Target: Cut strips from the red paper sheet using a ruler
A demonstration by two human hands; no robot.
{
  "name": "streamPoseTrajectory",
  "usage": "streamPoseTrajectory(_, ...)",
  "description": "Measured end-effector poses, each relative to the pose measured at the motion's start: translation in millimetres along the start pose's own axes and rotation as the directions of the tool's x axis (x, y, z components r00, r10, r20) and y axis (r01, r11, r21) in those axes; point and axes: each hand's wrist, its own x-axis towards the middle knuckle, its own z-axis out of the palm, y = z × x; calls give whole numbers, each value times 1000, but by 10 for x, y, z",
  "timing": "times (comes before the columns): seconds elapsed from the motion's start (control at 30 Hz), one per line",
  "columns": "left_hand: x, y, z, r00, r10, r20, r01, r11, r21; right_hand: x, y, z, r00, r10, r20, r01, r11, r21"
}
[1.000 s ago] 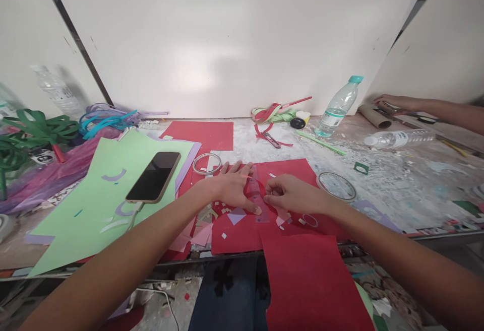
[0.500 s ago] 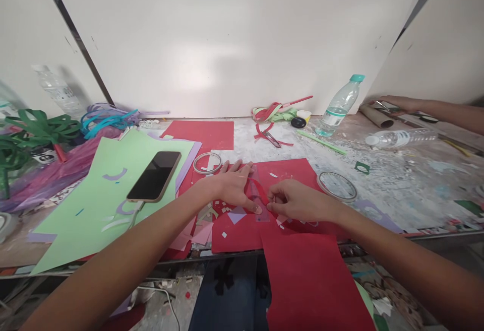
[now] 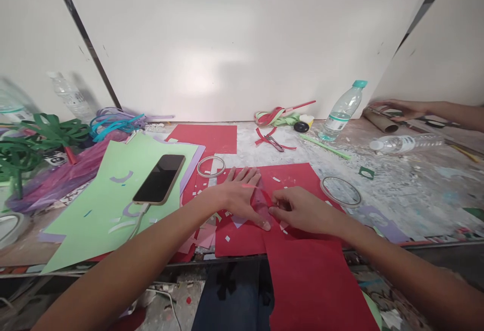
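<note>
My left hand [image 3: 238, 195] lies flat with fingers spread, pressing a see-through ruler-like strip [image 3: 259, 199] onto red paper [image 3: 295, 172]. Its thumb rests at the near end of that strip. Just to the right, my right hand [image 3: 302, 211] is closed in a pinch on a narrow red paper strip [image 3: 266, 197], which curls up beside the clear strip. The pinching fingertips partly hide where the red strip joins the sheet. Another piece of red paper [image 3: 313, 280] hangs over the table's front edge, near my lap. Small white paper scraps lie about both hands.
A phone [image 3: 159, 177] with a cable lies on green paper [image 3: 102, 205] at left. Tape rolls [image 3: 210, 167] [image 3: 341, 191] flank the hands. Behind are a hair clip [image 3: 275, 142] and an upright bottle [image 3: 342, 114]. Another person's hand [image 3: 406, 109] holds a cardboard tube [image 3: 381, 119] at far right.
The view has shifted slightly. My left thumb has moved right and nearer to me along the clear strip. My right hand stays pinched on the red strip. The other person's hand has shifted at the tube.
</note>
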Motion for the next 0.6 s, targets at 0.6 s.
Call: streamPoseTrajectory(0.6,-51,-143,-136,996,-43,-84,43,999,-2,434,119,-55,998,-16,-62,18,999,36)
